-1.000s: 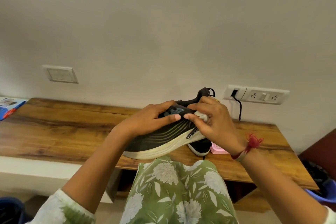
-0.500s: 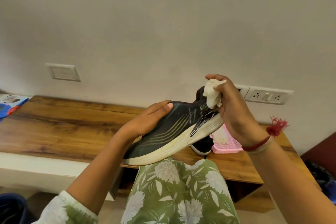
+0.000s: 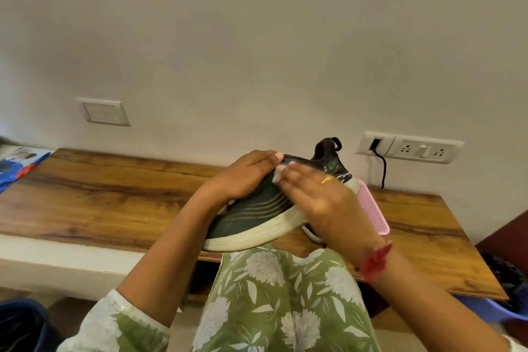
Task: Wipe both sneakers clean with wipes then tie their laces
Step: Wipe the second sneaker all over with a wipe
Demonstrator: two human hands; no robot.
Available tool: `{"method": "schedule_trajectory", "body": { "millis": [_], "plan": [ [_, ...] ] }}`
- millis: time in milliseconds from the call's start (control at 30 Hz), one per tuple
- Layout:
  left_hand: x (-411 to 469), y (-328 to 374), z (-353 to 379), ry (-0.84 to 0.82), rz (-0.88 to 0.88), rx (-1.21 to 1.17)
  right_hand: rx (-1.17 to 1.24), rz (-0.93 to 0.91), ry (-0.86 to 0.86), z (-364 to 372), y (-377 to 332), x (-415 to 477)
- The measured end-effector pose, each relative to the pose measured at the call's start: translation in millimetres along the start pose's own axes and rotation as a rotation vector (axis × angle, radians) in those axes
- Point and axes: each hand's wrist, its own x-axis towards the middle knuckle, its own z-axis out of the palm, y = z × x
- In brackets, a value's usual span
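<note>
A dark sneaker (image 3: 251, 214) with a white sole is held tilted above the wooden table (image 3: 114, 194), heel up toward the wall. My left hand (image 3: 243, 177) grips its top around the lace area. My right hand (image 3: 323, 200), blurred by motion, lies across the sneaker's side with its fingers stretched out, pressing a white wipe (image 3: 276, 176) that peeks out at the fingertips. Under my right hand only the white sole edge of the second sneaker (image 3: 310, 233) shows, resting on the table.
A pink perforated tray (image 3: 371, 210) lies on the table behind my right hand. A wall socket (image 3: 411, 147) with a black cable sits above it. A blue packet (image 3: 17, 166) lies at the far left, and blue bins stand on the floor at both sides.
My right hand came down from the heel, where it held the wipe up, and now sweeps along the sneaker's side toward my left hand. The sneaker has tilted lower.
</note>
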Motion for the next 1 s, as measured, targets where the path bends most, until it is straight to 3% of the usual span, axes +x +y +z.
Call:
{"method": "schedule_trajectory", "body": {
  "millis": [100,133,300,433,567,733,867,1000],
  "plan": [
    [0.8,4.7,0.3,-0.013,0.022,0.071,0.009,0.273,0.109,-9.8,20.2,-0.5],
    [1.8,6.5,1.4,-0.015,0.023,0.084,0.049,0.288,0.12,-10.0,17.8,-1.2],
    [4.8,17.4,12.1,-0.04,-0.005,0.177,0.037,-0.01,-0.014,-11.8,1.9,-17.0],
    [5.4,25.4,22.7,-0.006,-0.005,0.183,0.024,0.213,0.099,-13.6,19.7,-22.5],
    [1.0,30.5,31.4,0.028,-0.02,0.203,0.021,0.037,0.069,-11.8,4.8,-31.5],
    [-3.3,34.1,37.1,0.089,-0.009,0.137,0.046,0.196,0.144,-21.1,17.9,-27.7],
    [-6.4,27.5,39.6,0.056,-0.041,0.102,0.084,-0.016,0.057,-17.8,6.2,-37.0],
    [-3.4,25.9,38.7,0.07,-0.047,0.07,0.118,0.221,0.108,-20.7,22.8,-27.4]
  ]
}}
